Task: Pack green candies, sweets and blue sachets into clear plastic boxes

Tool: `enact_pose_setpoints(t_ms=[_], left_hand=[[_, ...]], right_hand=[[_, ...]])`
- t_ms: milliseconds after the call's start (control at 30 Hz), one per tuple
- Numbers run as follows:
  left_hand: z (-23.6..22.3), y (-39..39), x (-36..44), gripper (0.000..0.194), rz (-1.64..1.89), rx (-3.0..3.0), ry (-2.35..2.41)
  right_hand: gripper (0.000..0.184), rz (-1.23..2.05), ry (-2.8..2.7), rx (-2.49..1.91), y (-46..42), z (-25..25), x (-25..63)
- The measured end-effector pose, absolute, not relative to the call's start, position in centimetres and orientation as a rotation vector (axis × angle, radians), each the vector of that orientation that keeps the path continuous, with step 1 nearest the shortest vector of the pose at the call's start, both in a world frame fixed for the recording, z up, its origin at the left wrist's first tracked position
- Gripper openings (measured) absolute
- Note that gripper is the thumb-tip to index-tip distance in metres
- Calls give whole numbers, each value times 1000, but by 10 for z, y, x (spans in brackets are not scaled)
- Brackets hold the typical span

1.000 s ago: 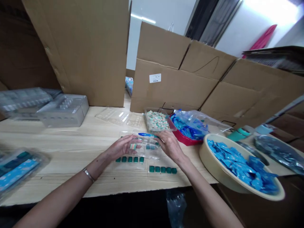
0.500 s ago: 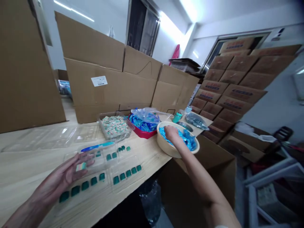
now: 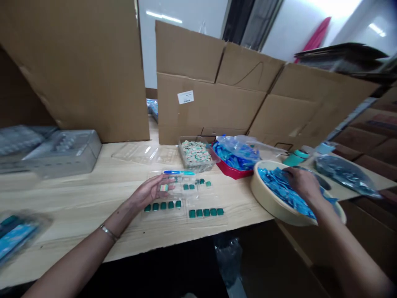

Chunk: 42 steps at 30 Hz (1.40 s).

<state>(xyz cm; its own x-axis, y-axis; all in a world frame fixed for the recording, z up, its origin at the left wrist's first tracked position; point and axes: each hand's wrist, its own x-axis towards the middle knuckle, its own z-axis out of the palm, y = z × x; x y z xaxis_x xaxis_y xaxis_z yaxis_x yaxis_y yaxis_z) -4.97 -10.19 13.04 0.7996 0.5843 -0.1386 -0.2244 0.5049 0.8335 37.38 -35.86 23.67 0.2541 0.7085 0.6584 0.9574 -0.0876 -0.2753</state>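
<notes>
The left hand point(image 3: 150, 191) grasps a clear plastic tray point(image 3: 178, 191), best held level near the slim blue pen point(image 3: 179, 172); at the desk's point(image 3: 167, 231) front edge, the right hand point(image 3: 302, 182) (grip unclear) reaches among glossy blue packets point(image 3: 277, 187) in a round cream basin point(image 3: 266, 203).

Glossy clear-plastic trays point(image 3: 178, 211) and a smooth plastic basin point(image 3: 266, 203) sit on pale wood point(image 3: 93, 182); matt brown cardboard point(image 3: 214, 103).

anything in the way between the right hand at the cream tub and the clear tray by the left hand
Only the left side of the cream tub's rim stands between the right hand and the clear tray by the left hand. The red tray looks just behind that line.
</notes>
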Motion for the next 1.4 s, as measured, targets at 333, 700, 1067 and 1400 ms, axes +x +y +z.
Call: enact_pose_setpoints(t_ms=[333,700,1067,1400], left_hand=[[131,-103,-52,33,504,923,337],[167,-89,-86,25,821,911,434],[150,-179,-218,24,1099,785,845],[107,-253,-270,28,1287,632,1061]], right_hand=[[18,89,-1932,-1591,-234,200,155],[34,-219,-1898,-1644,-243,216,150],[95,241,-2536,-1439,-255,123,80],[39,119,-2532,-1192,-280,120,79]])
